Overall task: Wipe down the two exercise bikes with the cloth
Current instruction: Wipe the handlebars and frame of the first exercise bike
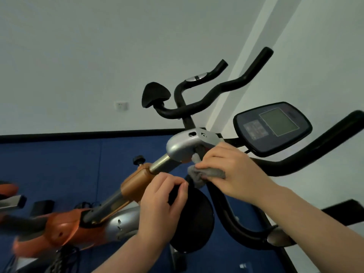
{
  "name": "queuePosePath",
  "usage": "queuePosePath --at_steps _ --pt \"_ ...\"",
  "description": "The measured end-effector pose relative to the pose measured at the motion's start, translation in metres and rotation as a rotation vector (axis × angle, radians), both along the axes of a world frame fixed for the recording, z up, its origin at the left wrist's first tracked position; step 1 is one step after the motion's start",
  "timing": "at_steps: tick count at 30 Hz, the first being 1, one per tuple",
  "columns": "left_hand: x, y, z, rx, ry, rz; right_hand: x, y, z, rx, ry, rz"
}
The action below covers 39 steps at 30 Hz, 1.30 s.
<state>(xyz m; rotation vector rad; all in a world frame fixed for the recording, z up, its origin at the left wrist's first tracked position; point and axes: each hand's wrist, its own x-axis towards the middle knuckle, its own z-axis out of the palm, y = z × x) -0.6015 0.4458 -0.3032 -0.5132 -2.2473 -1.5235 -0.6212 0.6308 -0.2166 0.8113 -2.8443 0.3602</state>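
An orange and silver exercise bike (136,182) fills the middle of the head view, its stem rising to a silver clamp (183,144) and black handlebars (216,91). A dark console (272,128) sits to the right. My right hand (234,170) is closed around a grey cloth (204,173), pressed just under the silver clamp. My left hand (163,198) grips a black rounded pad (193,215) below the cloth. Part of a second orange bike (7,191) shows at the far left edge.
Blue floor mats (69,164) lie under the bikes, with a black skirting along the white wall. A wall socket (121,106) is at mid-left. Black cables (65,257) hang near the bike's base. A black handlebar tube (315,150) curves past my right forearm.
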Motion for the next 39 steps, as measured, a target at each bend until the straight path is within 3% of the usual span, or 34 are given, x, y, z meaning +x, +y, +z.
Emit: queuePosePath --at_steps 4,9,14,19,25,31,36,39 --pt "-0.003 0.001 -0.002 -0.003 0.015 -0.008 -0.002 -0.006 -0.004 -0.027 -0.088 0.036" --pt "-0.004 0.001 0.001 0.011 -0.067 -0.063 -0.004 0.015 0.008 0.003 0.006 -0.024" --pt "-0.004 0.001 0.001 -0.007 -0.083 -0.084 0.002 -0.012 -0.009 -0.027 -0.062 -0.026" --pt "-0.005 0.000 0.003 -0.059 -0.059 -0.103 0.007 0.039 0.021 0.026 0.062 -0.229" --pt "-0.008 0.000 0.005 -0.126 -0.028 -0.117 0.013 -0.018 -0.007 -0.100 0.055 -0.261" --pt "-0.010 0.003 0.011 -0.197 0.039 -0.144 0.026 0.039 0.017 -0.016 0.220 -0.491" --pt "-0.010 0.004 0.012 -0.232 0.066 -0.146 0.023 -0.024 -0.010 -0.083 0.158 -0.382" --pt "-0.014 0.003 0.015 -0.246 0.085 -0.173 0.034 0.010 -0.004 -0.057 0.229 -0.481"
